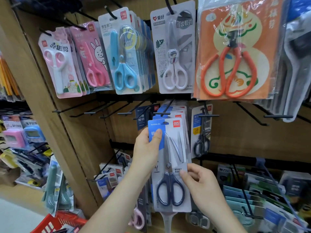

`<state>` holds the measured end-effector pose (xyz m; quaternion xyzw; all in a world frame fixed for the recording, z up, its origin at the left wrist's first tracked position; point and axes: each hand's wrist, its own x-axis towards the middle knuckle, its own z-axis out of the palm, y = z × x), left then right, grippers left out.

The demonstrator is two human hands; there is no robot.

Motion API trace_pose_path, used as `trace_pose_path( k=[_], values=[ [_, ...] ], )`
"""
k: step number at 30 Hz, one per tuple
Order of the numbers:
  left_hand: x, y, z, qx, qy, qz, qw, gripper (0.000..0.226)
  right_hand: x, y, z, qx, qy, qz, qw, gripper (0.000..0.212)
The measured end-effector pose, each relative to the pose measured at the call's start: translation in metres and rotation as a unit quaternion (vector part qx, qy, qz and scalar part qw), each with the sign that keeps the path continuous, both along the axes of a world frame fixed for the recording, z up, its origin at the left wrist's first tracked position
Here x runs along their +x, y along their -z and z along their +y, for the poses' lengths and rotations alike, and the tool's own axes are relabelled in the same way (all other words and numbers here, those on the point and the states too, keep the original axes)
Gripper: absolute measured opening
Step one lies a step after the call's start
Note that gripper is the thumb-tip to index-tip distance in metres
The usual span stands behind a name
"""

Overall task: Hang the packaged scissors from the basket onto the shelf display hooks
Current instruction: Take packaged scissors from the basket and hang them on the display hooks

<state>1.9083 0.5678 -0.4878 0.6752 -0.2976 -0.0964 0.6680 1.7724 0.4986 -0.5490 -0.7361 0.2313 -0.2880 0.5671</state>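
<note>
1. Now, loaded hook (161,113) of matching packs (177,113) sits right behind; red basket (57,222) low left.
2. Scissors pack (170,165) upright before that stack: my left hand (148,153) grips its blue top, right hand (200,184) pinches its right edge.

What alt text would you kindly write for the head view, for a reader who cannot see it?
Two hands hold a pack of dark blue scissors below a display hook: the left hand grips its upper left edge, the right hand pinches its right side. Other scissors packs hang above; a red basket sits lower left.
</note>
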Motion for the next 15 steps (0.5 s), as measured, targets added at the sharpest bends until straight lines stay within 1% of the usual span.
trace_pose_path(
  k=[2, 4, 5, 7, 9, 11, 13, 15],
  values=[
    [0.001, -0.002, -0.002, 0.019, -0.005, -0.016, 1.0, 0.015, 0.0, -0.001, 0.001, 0.004, 0.006, -0.006, 1.0, 0.024],
    [0.002, -0.003, -0.005, 0.035, -0.013, -0.037, 0.999, 0.006, 0.003, 0.0, -0.002, 0.007, 0.019, -0.005, 1.0, 0.022],
    [0.002, -0.002, -0.005, 0.043, -0.015, -0.043, 0.998, 0.011, 0.005, 0.0, -0.003, 0.006, 0.028, -0.003, 1.0, 0.02],
    [0.003, 0.008, -0.002, 0.066, 0.005, -0.054, 0.996, 0.04, 0.01, 0.001, -0.008, -0.006, 0.051, 0.001, 0.999, 0.018],
    [0.001, 0.023, 0.006, 0.111, 0.043, -0.065, 0.991, 0.066, 0.017, 0.003, -0.015, -0.041, 0.078, 0.016, 0.996, 0.013],
    [-0.001, 0.038, 0.011, 0.142, 0.047, -0.075, 0.986, 0.079, 0.021, 0.004, -0.02, -0.098, 0.125, 0.048, 0.986, 0.004],
    [0.001, 0.046, 0.011, 0.142, 0.017, -0.083, 0.986, 0.082, 0.023, 0.007, -0.025, -0.162, 0.175, 0.073, 0.969, 0.03],
    [0.004, 0.049, 0.007, 0.144, 0.001, -0.083, 0.986, 0.083, 0.022, 0.007, -0.028, -0.181, 0.181, 0.101, 0.961, 0.06]
  ],
)
